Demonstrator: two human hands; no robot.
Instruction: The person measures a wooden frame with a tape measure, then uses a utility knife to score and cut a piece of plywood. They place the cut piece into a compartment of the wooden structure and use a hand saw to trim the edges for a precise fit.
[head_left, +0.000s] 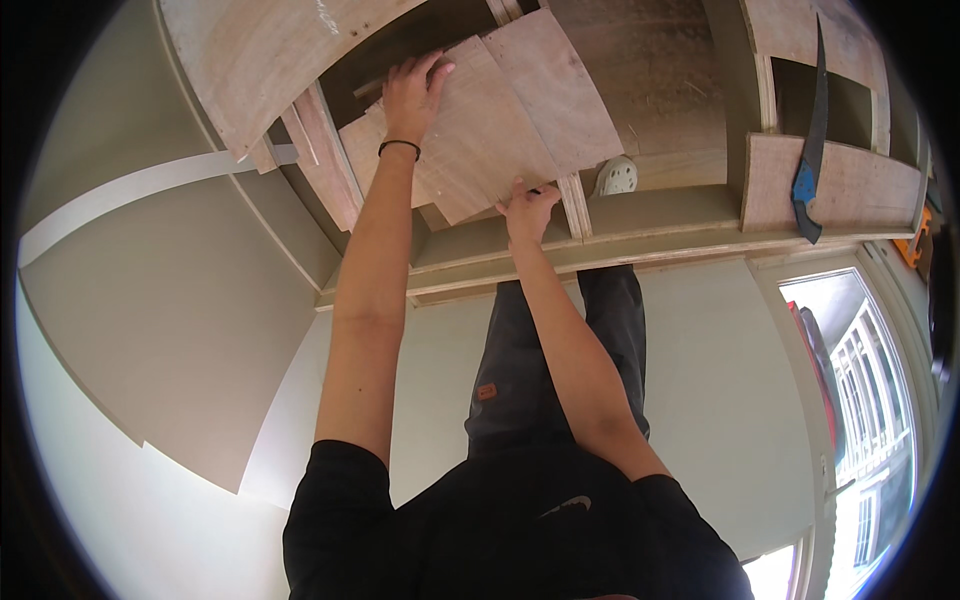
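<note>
A wooden shelf frame of pale boards carries everything here, split by an upright divider just right of the right hand. A flat plywood panel lies on the frame, under both hands: the left hand rests on its far edge, the right hand on its near corner. A second plywood sheet lies just beyond the right hand, overlapping the first. Narrow wood strips lie left of the left hand (stacked loosely, slanting). Well to the right of the right hand, a handsaw with a blue handle lies across a plywood piece.
</note>
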